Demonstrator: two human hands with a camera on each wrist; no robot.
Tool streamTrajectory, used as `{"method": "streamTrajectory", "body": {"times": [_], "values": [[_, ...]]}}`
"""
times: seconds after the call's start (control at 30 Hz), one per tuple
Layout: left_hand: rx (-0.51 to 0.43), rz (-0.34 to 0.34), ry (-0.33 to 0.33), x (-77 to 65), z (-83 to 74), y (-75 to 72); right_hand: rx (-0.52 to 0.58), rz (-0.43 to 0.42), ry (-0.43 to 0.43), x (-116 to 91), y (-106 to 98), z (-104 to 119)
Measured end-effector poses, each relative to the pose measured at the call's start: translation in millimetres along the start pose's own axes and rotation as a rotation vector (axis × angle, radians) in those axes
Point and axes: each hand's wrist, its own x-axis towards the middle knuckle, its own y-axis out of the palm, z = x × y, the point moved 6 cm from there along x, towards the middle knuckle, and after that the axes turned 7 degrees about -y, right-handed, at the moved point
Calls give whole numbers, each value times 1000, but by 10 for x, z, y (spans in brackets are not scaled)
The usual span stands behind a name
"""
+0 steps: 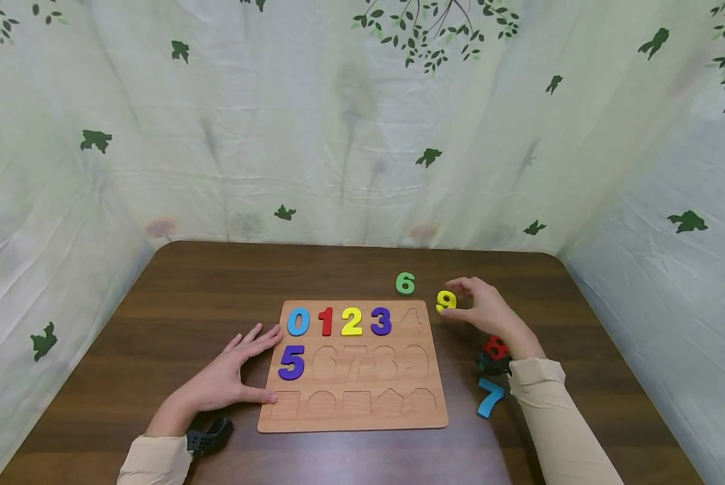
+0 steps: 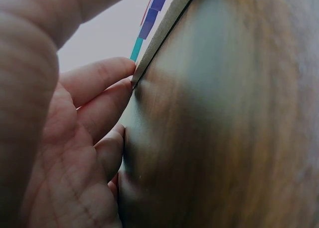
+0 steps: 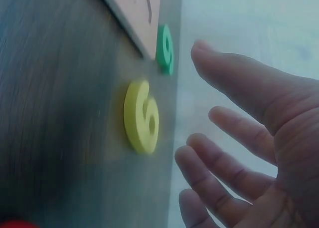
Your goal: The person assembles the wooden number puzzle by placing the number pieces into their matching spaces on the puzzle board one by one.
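Note:
A wooden number board lies on the table with blue 0, red 1, yellow 2, purple 3 and purple 5 in its top and middle rows. My left hand rests at the board's left edge, thumb on its lower corner and fingertips along the side. Beyond the board's upper right corner lies a yellow number 9. Over it reaches my right hand, thumb and fingers spread to either side. In the right wrist view the fingers stand apart from the yellow 9.
A green 6 lies just behind the board. Right of the board, under my right forearm, are a red 8, partly hidden, and a blue 7. A leaf-print curtain hangs behind the brown table.

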Motion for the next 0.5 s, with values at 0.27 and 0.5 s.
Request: {"method": "streamTrajectory", "body": {"times": [0.27,0.5], "values": [[-3,0,-1,-6,-14,-7,-2,-39,24,-121,-170,-213],[-1,0,-11,-1,0,2,-21,-66,45,-234,-305,-388]]}}
